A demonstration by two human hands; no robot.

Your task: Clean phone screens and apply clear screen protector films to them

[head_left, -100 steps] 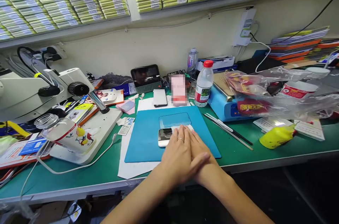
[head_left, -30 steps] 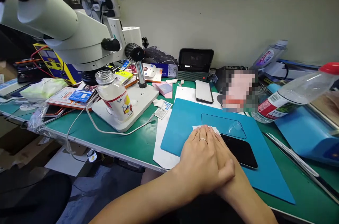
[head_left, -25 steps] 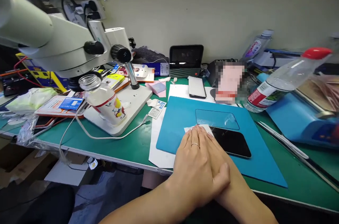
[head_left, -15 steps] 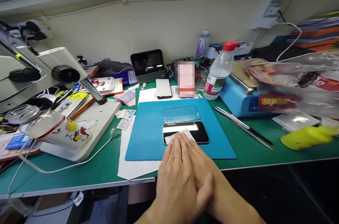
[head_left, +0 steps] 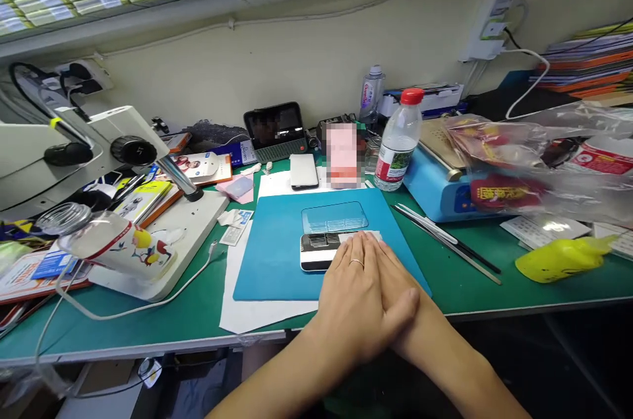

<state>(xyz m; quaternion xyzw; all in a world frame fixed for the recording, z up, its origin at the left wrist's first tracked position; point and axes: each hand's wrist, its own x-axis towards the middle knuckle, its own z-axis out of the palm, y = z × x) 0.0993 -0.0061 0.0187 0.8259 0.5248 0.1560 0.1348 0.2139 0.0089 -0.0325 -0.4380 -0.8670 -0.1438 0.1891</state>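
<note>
A flat phone with a shiny glass screen [head_left: 319, 251] lies on its back on a smooth blue rubber mat [head_left: 270, 260], near the middle of the mat. Only its left end shows. The rest is under the hands.

The left hand [head_left: 359, 303] lies flat on top of the right hand [head_left: 395, 287]. Both are open and pressed down, with straight fingers. They grab nothing; they just press on the phone and on a small white cloth [head_left: 370, 235] whose edge peeks out by the fingertips. A thin ring sits on one left finger.

Just behind the phone, a clear see-through rectangle of film [head_left: 335, 216] lies flat on the mat, close to the phone but not touching it that I can tell.

The mat has straight edges and bare blue room on its left side. Under it white paper sheets [head_left: 247, 313] stick out at the left and front. All this sits on a green table [head_left: 188, 320], and its front edge is right by the wrists.

To the right, long thin metal tweezers [head_left: 445, 242] lie on the green, apart from the mat. Further right is a soft yellow squeeze bottle [head_left: 554, 260] on its side. Behind the mat stands a clear plastic water bottle with a red cap [head_left: 397, 142]. To the left, a white microscope base [head_left: 173, 241] is near the mat, with a glass jar [head_left: 106, 244] on it.
</note>
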